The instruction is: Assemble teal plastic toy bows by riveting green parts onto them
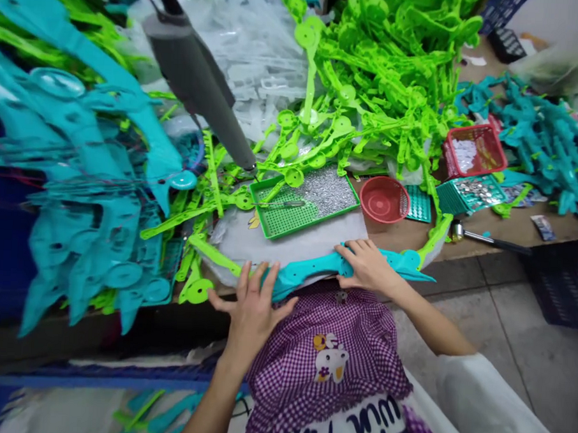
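A turquoise toy bow (310, 268) with lime-green limbs (217, 257) spans the brown workbench's (388, 234) edge, right hand (367, 266) gripping it, left hand (252, 309) splayed against it; grey tiled floor (464, 307).

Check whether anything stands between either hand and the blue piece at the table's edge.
Nothing visible does: the right hand holds the blue piece, and the left hand is at its left end.

We face brown worktable (398, 234) ahead of our left hand (252, 310) | we see grey floor tiles (505, 306) right of our right hand (366, 266) | pale wall (553, 22) far beyond it | shadow (162, 329) left of our left hand
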The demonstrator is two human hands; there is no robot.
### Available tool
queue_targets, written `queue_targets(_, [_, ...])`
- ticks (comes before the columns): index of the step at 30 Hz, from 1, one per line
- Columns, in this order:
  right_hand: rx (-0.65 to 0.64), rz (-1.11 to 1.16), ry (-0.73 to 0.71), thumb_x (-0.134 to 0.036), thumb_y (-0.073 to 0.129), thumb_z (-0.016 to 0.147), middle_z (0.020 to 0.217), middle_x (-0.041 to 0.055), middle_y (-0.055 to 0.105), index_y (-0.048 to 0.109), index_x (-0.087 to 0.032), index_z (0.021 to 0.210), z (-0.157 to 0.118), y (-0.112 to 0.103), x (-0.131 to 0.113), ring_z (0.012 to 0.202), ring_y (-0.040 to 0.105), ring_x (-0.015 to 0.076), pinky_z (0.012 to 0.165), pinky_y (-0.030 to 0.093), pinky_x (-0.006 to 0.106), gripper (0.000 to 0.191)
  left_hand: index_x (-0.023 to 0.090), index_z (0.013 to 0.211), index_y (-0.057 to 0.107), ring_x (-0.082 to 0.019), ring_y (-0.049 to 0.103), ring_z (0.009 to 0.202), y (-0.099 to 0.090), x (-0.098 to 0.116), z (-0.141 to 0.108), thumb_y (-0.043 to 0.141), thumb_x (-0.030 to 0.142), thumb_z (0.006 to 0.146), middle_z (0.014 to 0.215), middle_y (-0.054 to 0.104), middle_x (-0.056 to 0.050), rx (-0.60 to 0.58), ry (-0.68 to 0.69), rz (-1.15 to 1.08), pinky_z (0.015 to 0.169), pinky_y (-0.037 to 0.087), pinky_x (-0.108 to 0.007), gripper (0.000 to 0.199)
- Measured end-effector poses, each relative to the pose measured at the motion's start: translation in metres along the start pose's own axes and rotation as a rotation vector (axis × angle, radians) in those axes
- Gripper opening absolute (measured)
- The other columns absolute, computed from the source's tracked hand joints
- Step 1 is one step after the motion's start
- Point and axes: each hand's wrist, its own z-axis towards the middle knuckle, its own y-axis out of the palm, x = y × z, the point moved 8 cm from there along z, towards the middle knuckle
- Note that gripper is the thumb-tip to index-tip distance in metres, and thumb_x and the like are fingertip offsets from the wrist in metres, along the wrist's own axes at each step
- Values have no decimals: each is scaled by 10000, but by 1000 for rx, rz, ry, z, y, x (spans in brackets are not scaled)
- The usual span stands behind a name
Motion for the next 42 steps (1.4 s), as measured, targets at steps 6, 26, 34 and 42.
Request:
queue_targets(6, [60,64,31,-493,698,806,1244,154,651,534,-163,1357,-15,-10,-2,1133,592,311,1012,437,500,662,224,1366,557,-283,622,1118,42,60,44,451,369,981,1275,648,-147,-275,363,-51,1018,399,-472,425])
queue_targets(26, [-29,-421,752,-290,340,979,1019,189,628,625,-88,1078,-206,-70,295,879,574,260,731,400,331,363,245,1392,558,-275,659,969,53,47,70,270,442,1020,1123,660,-174,-362,511,57,806,495,-376,510])
queue_targets(34, [282,-141,827,-428,246,1008,913,133,694,643,-153,1009,-238,-100,236,770,638,222,644,434,294,482,247,1403,542,-255,667,908,56,35,66,245,460,1020,1121,662,-152,-388,578,42,785,498,-362,529])
queue_targets(42, [12,-127,908,-498,429,978,1045,133,739,641,-181,1160,-140,-98,197,938,694,267,733,461,312,423,228,1399,545,-247,661,946,49,39,63,284,432,1021,1121,671,-149,-366,629,34,821,494,-350,502])
